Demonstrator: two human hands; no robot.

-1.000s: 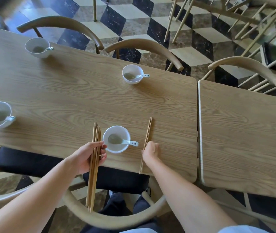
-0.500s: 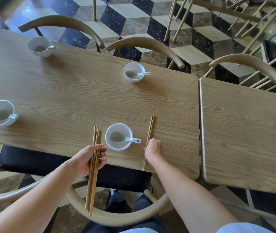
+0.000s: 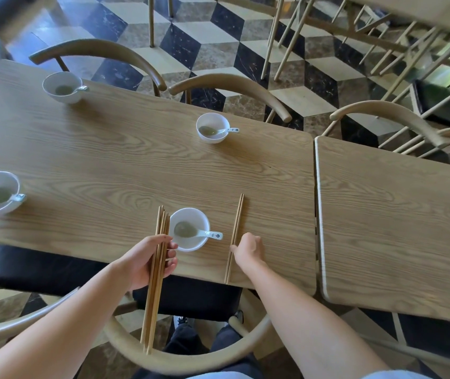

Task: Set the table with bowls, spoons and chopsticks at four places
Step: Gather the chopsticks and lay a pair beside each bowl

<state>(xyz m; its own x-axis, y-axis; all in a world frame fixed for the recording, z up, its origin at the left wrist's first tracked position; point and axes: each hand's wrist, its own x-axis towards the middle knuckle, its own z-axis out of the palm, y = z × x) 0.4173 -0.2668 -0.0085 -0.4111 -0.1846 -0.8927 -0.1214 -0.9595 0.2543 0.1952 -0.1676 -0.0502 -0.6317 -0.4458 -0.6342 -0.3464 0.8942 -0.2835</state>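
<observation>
The left hand (image 3: 147, 259) grips a bundle of chopsticks (image 3: 155, 285) across the table (image 3: 109, 165) edge, just left of the near bowl (image 3: 191, 244), which holds a spoon (image 3: 207, 234). Right of the bowl a chopstick pair (image 3: 237, 222) lies flat; the right hand (image 3: 249, 248) touches it, fingers curled, grip unclear

The person is wearing dark trousers (image 3: 191, 341), which are showing at 6 o'clock between the arms, the cloth creasing over the legs. A pale, light-blue top (image 3: 401, 375) is peeking in at 5 o'clock, and a strip of similar pale cloth is lying along the bottom edge at 6 o'clock. Both forearms (image 3: 62, 324) are showing bare all the way to the left hand (image 3: 147, 258) and the right hand (image 3: 248, 248). At 12 o'clock of the trousers a pale-and-dark shoe (image 3: 180, 320) is showing, partly hidden.
</observation>
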